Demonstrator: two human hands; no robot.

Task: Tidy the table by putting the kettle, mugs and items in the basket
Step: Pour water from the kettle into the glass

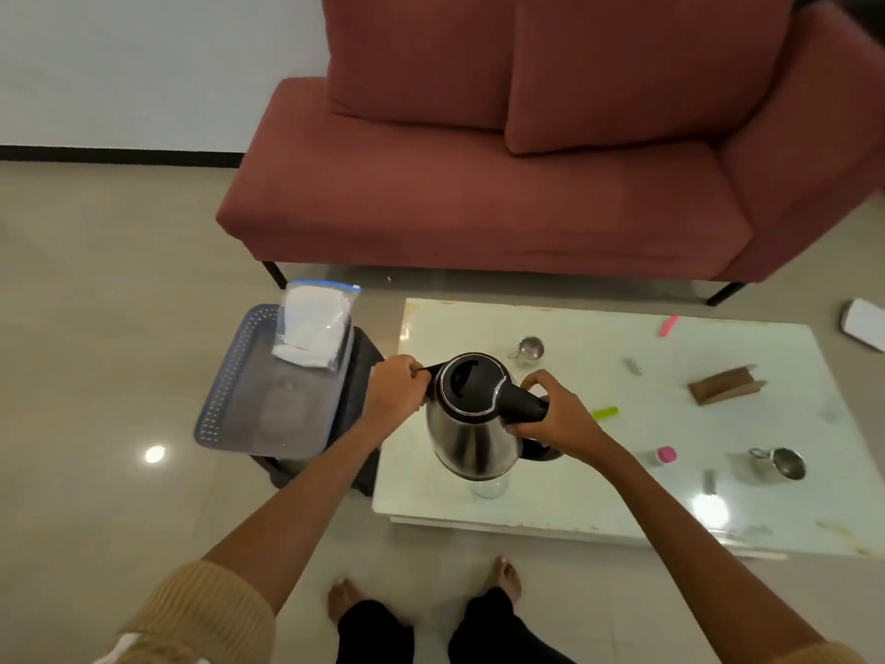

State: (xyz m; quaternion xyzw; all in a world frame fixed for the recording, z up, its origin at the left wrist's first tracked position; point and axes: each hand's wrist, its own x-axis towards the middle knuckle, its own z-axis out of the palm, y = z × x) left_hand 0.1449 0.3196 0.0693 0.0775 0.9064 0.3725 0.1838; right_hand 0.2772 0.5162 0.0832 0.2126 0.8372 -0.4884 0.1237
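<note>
Both hands grip the steel kettle (471, 424): right hand (558, 416) around its handle, left hand (397, 390) pinching its cord, basket (239, 404) just beyond the left hand.

No text, label or number can be read.

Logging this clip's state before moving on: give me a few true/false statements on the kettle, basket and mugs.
1. Both hands hold the steel kettle with black lid. True: right hand on its handle, left hand at its rim.
2. The blue perforated plastic basket is on the white table. False: it sits left of it, on a dark stand.
3. Two small steel mugs remain on the table. True.
4. The basket is empty. False: it holds a clear zip bag.
</note>
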